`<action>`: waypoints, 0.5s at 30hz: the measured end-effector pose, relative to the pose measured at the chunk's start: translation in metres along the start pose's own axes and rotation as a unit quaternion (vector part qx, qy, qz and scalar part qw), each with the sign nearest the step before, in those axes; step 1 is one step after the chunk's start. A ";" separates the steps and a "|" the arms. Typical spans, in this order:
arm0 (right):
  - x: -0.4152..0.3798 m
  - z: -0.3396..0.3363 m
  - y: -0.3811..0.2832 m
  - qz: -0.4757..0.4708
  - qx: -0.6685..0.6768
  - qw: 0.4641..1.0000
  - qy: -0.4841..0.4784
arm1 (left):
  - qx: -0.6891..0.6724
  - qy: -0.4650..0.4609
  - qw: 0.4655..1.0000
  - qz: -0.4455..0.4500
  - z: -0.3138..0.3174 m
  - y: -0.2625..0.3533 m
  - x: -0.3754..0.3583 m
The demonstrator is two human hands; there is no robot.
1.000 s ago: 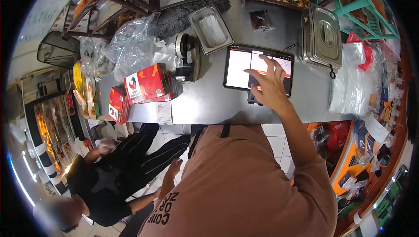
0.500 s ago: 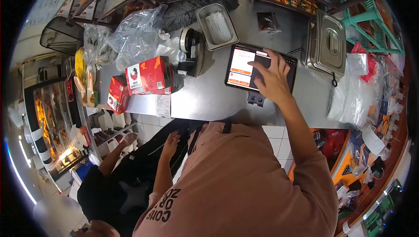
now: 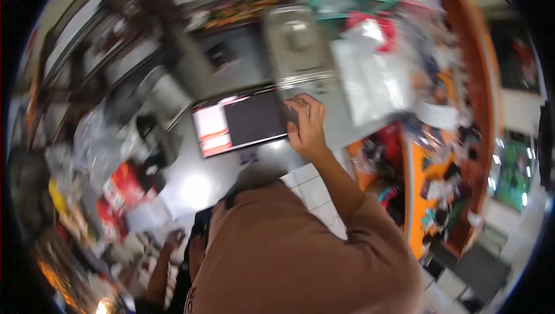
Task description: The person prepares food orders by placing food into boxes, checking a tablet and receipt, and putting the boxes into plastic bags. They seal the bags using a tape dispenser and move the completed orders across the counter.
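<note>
My right hand (image 3: 309, 126) hovers just off the right edge of a tablet (image 3: 254, 118), its fingers half bent, thumb apart and nothing held. The tablet's screen shows white and orange panels on the left and a dark area on the right. A small dark stand foot (image 3: 248, 157) shows below its lower edge. Down at my left side, my left hand (image 3: 197, 250) is partly hidden by my shirt and blurred, so I cannot tell how its fingers are placed.
A lidded steel container (image 3: 298, 42) stands behind my right hand, beside clear plastic bags (image 3: 370, 77). Left of the tablet are a steel tray (image 3: 165, 97) and red boxes (image 3: 124, 185). A co-worker's hand (image 3: 175, 237) is at the lower left.
The view has swung to the right and blurred. My right hand has left the tablet's screen and moved beyond its right edge. More shelving and floor show on the right.
</note>
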State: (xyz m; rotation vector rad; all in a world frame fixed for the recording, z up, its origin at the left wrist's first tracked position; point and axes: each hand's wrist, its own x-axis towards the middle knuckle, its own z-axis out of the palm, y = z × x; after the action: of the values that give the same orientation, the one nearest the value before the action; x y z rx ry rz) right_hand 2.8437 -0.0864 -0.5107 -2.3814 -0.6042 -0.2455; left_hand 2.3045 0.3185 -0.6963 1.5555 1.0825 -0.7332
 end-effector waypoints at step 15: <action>0.043 -0.148 0.237 0.116 -0.131 0.983 -0.061 | 0.083 -0.061 0.992 -0.078 -0.045 0.126 -0.007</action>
State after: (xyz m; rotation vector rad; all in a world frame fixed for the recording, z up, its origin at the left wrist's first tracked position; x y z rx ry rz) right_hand 2.9928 -0.3264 -0.5164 -2.7100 -0.3609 -0.0789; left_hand 2.4126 0.3550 -0.6272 1.5550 1.0830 -1.0336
